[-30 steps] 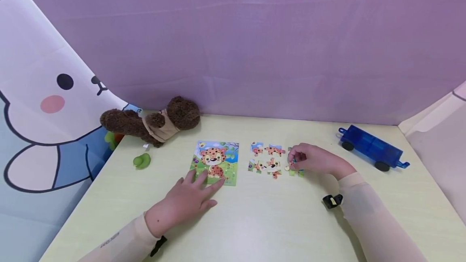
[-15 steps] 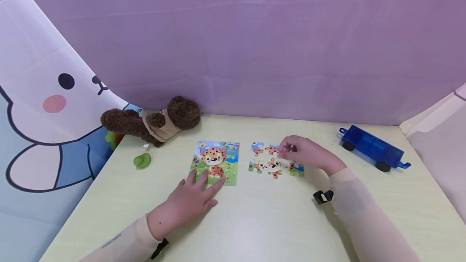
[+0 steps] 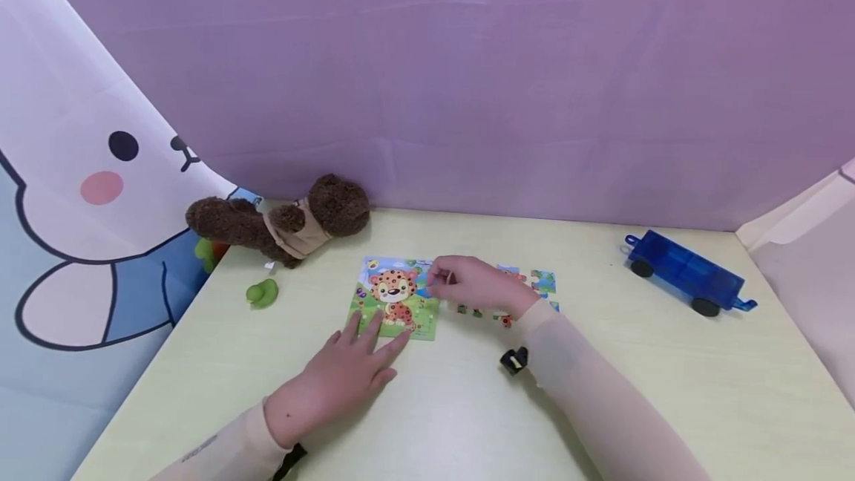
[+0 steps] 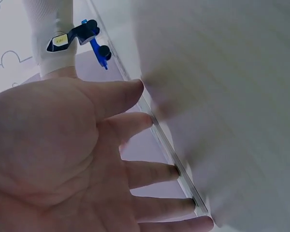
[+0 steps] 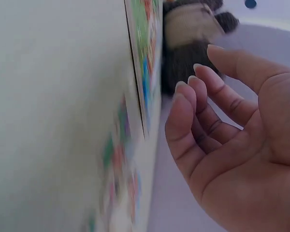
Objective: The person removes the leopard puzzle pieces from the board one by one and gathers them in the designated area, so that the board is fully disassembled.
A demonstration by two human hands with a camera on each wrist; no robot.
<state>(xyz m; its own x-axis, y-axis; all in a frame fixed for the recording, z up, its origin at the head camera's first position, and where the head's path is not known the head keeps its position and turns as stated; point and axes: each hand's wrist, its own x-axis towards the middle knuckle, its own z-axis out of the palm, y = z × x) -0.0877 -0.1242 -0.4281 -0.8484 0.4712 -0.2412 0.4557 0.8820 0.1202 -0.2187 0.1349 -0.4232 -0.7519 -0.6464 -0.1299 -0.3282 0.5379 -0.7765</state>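
My left hand [image 3: 342, 373] spreads its fingers [image 4: 157, 170] wide, with tips on the near part of the picture card [image 3: 394, 292] on the tabletop [image 3: 454, 399]. My right hand [image 3: 476, 284] is over the card's right side, its fingers softly bent and apart from the thumb. Puzzle pieces [image 3: 544, 282] lie right of the card.

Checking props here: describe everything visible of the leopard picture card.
The picture card is rectangular, thin, seemingly cardboard, printed with a spotted orange leopard on green grass. It lies flat, face up, on the table. The left hand touches its lower left part; the right hand hides part of its right edge, contact unclear.
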